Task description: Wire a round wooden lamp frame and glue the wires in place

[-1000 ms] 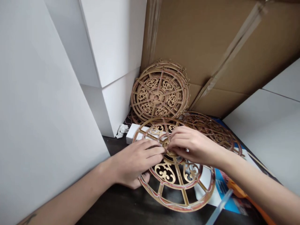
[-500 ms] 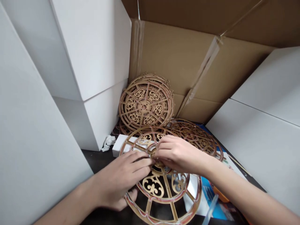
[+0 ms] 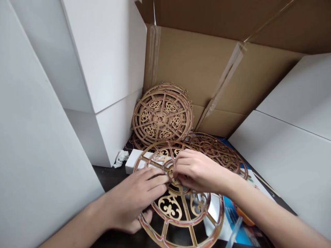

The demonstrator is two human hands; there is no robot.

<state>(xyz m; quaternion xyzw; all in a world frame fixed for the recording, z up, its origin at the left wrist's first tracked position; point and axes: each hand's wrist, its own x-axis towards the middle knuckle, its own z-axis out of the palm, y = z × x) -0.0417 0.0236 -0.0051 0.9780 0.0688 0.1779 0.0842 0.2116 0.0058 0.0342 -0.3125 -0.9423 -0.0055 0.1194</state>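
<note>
A gold-brown round openwork frame (image 3: 186,208), with spokes, scroll ornaments and pale and reddish wires along its rings, leans tilted in front of me. My left hand (image 3: 139,199) grips its left side, thumb low at the rim and fingertips reaching to the hub. At the hub, my right hand (image 3: 200,169) has its fingers pinched together beside the left fingertips. Whatever lies between the right fingers is hidden. Behind the frame leans a stack of similar round frames (image 3: 162,119). More of them lie flatter in a pile (image 3: 217,151) behind my right hand.
Tall white boxes (image 3: 111,55) rise on the left, and white panels (image 3: 289,144) on the right. A taped cardboard wall (image 3: 191,69) stands at the back. Crumpled tissue (image 3: 120,158) lies near a small white box (image 3: 132,162). A translucent stick (image 3: 234,231) and an orange object (image 3: 245,218) are lower right.
Both hands stay at the hub with almost the same grip. The whole view has shifted slightly, so everything sits a little further right and lower.
</note>
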